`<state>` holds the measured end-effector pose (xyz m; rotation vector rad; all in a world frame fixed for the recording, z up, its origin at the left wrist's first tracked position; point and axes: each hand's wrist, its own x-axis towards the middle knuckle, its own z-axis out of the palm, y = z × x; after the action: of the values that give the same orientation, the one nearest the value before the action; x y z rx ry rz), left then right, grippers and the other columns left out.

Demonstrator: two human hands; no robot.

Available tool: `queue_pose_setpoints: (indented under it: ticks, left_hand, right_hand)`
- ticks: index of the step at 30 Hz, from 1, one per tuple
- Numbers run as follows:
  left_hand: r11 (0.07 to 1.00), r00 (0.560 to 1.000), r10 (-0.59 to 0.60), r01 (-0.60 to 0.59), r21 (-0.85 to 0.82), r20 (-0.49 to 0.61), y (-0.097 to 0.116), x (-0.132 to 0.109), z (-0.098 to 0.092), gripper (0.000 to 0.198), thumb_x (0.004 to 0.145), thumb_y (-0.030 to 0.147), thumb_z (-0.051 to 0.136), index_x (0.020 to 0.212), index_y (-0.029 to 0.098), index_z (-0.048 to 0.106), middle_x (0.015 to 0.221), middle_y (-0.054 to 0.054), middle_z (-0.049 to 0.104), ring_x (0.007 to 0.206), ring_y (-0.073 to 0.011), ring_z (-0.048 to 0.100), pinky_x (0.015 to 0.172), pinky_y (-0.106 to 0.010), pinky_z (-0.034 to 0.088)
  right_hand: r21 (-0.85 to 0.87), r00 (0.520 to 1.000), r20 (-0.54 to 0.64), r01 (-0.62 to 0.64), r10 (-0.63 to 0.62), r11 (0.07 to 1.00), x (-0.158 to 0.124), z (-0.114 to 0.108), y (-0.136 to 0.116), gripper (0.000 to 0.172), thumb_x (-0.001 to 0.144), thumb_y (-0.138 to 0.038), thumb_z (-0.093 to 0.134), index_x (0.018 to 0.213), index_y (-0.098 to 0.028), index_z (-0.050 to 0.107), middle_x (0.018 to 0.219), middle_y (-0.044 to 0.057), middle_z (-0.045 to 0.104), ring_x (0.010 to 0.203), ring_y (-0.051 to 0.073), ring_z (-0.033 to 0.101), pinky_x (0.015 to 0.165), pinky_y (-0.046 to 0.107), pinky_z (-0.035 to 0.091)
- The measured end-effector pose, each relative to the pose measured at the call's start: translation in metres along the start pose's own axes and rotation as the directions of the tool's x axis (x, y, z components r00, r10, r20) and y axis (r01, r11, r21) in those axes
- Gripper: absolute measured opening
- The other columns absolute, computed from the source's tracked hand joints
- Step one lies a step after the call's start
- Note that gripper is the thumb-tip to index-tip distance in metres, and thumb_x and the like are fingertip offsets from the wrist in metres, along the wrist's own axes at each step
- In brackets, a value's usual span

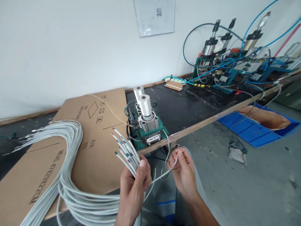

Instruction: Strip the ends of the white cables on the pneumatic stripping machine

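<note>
My left hand is closed around a bundle of white cables, whose cut ends fan out and show small coloured wire tips. To its right, my right hand pinches one cable near its end, where thin dark strands stick out past the fingertips. This cable runs back toward my left hand. Just beyond the hands, at the bench edge, stands a small pneumatic machine with two silver cylinders on a green base. Neither hand touches it.
A thick loop of white cables lies over flattened cardboard on the left. Along the black bench, more pneumatic machines with blue hoses stand at the back right. A blue bin sits on the floor below.
</note>
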<state>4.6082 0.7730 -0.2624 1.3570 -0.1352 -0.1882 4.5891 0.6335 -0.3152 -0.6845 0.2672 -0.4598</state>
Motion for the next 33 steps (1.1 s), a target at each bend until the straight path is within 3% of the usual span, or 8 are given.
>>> queue_pose_setpoints:
  ticks: [2, 5, 9, 13, 18, 23, 28, 33]
  left_hand:
    - [1.000, 1.000, 0.007, -0.008, -0.030, -0.030, 0.000, 0.002, 0.007, 0.038, 0.095, 0.052, 0.066, 0.083, 0.017, 0.059, 0.057, 0.009, 0.035, 0.045, -0.0049, 0.028, 0.043, -0.018, 0.024]
    - [0.999, 0.998, -0.015, 0.012, -0.039, -0.062, -0.003, 0.013, 0.017, 0.038, 0.091, 0.053, 0.071, 0.086, 0.017, 0.061, 0.052, 0.012, 0.030, 0.043, -0.0046, 0.024, 0.041, -0.017, 0.021]
    - [0.994, 0.992, -0.100, 0.097, -0.050, -0.077, -0.008, 0.030, 0.027, 0.038, 0.082, 0.051, 0.078, 0.089, 0.016, 0.064, 0.047, 0.014, 0.029, 0.042, -0.0043, 0.019, 0.040, -0.017, 0.019]
    - [0.980, 0.980, -0.199, 0.200, 0.019, -0.017, -0.013, 0.034, 0.030, 0.039, 0.076, 0.047, 0.081, 0.091, 0.014, 0.067, 0.046, 0.014, 0.029, 0.043, -0.0041, 0.019, 0.040, -0.017, 0.018]
    - [0.974, 0.977, -0.214, 0.213, 0.082, -0.002, -0.018, 0.034, 0.026, 0.030, 0.076, 0.040, 0.078, 0.084, 0.015, 0.064, 0.047, 0.012, 0.034, 0.043, -0.0045, 0.023, 0.039, -0.017, 0.022]
    - [0.969, 0.979, -0.194, 0.182, 0.164, 0.056, -0.012, 0.034, 0.030, 0.018, 0.077, 0.032, 0.073, 0.082, 0.016, 0.065, 0.049, 0.009, 0.046, 0.040, -0.0065, 0.035, 0.039, -0.019, 0.034]
    - [0.975, 0.965, -0.192, 0.165, 0.152, 0.182, -0.004, 0.032, 0.034, 0.013, 0.080, 0.031, 0.062, 0.077, 0.019, 0.059, 0.047, 0.011, 0.037, 0.038, -0.0069, 0.030, 0.036, -0.020, 0.033]
    - [0.902, 0.942, -0.184, 0.049, 0.429, 0.280, -0.003, 0.036, 0.029, 0.007, 0.079, 0.023, 0.054, 0.074, 0.019, 0.057, 0.054, 0.008, 0.041, 0.046, -0.0076, 0.036, 0.044, -0.020, 0.033]
  right_hand:
    - [-0.023, 1.000, -0.002, -0.023, 0.023, 0.999, 0.005, -0.001, -0.002, 0.033, 0.082, -0.045, 0.085, 0.078, -0.021, 0.063, 0.067, -0.006, 0.051, 0.050, 0.005, 0.045, 0.046, 0.017, 0.042]
    - [-0.189, 0.995, 0.077, -0.041, 0.057, 0.981, 0.009, -0.003, -0.003, 0.035, 0.083, -0.048, 0.082, 0.076, -0.019, 0.063, 0.060, -0.008, 0.045, 0.048, 0.005, 0.039, 0.043, 0.016, 0.035]
    - [-0.435, 0.987, 0.158, 0.074, -0.005, 0.897, 0.009, -0.005, -0.008, 0.038, 0.088, -0.055, 0.075, 0.078, -0.019, 0.065, 0.054, -0.008, 0.043, 0.045, 0.007, 0.039, 0.042, 0.018, 0.034]
    - [-0.560, 0.982, 0.191, 0.117, -0.010, 0.820, 0.007, -0.003, -0.010, 0.038, 0.091, -0.054, 0.070, 0.078, -0.019, 0.065, 0.055, -0.006, 0.046, 0.045, 0.009, 0.042, 0.042, 0.020, 0.034]
    - [-0.602, 0.971, 0.240, 0.133, 0.019, 0.787, 0.005, -0.005, -0.008, 0.035, 0.094, -0.051, 0.066, 0.080, -0.018, 0.068, 0.055, -0.005, 0.048, 0.046, 0.009, 0.045, 0.044, 0.021, 0.035]
    - [-0.614, 0.962, 0.256, 0.086, 0.096, 0.785, 0.006, -0.013, -0.015, 0.036, 0.094, -0.051, 0.067, 0.081, -0.018, 0.069, 0.057, -0.004, 0.051, 0.046, 0.010, 0.049, 0.044, 0.020, 0.039]
    - [-0.603, 0.922, 0.328, 0.038, 0.205, 0.797, 0.014, -0.022, -0.023, 0.037, 0.095, -0.053, 0.066, 0.083, -0.018, 0.067, 0.057, -0.005, 0.051, 0.047, 0.010, 0.051, 0.046, 0.021, 0.044]
    - [-0.719, 0.848, 0.445, 0.147, 0.287, 0.680, 0.020, -0.026, -0.041, 0.034, 0.101, -0.047, 0.059, 0.080, -0.020, 0.062, 0.058, -0.004, 0.055, 0.052, 0.011, 0.056, 0.053, 0.022, 0.045]
